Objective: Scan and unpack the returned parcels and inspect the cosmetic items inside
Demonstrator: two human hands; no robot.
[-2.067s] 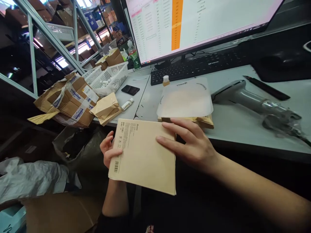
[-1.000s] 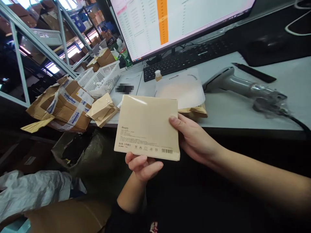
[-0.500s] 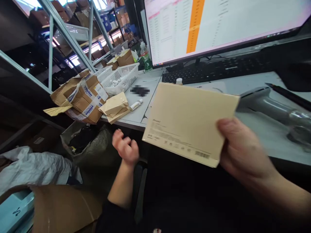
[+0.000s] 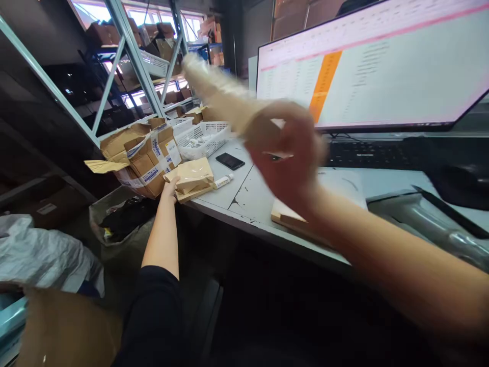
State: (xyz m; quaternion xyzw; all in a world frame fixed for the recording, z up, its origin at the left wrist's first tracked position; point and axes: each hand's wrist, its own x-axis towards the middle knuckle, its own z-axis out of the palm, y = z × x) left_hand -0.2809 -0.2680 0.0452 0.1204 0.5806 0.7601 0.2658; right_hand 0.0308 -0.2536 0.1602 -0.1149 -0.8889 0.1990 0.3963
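Observation:
My right hand is raised over the desk, its fingers curled round a long beige object. Motion smears this object, so its kind does not show; its far end looks pale and shiny. At the desk's left edge my left hand grips the end of a beige packet that lies on a flat beige box. Beside them lies a white tube with dark lettering. Under my right wrist rests another flat box, partly hidden.
A taped cardboard carton and a white perforated basket stand at the left. A phone lies on the desk. Behind are a monitor and keyboard; clear plastic wrapping lies right.
The flat beige box has left my right hand; a box now lies on the desk below it. My right hand has risen leftward with a long beige object. My left hand has reached the packet.

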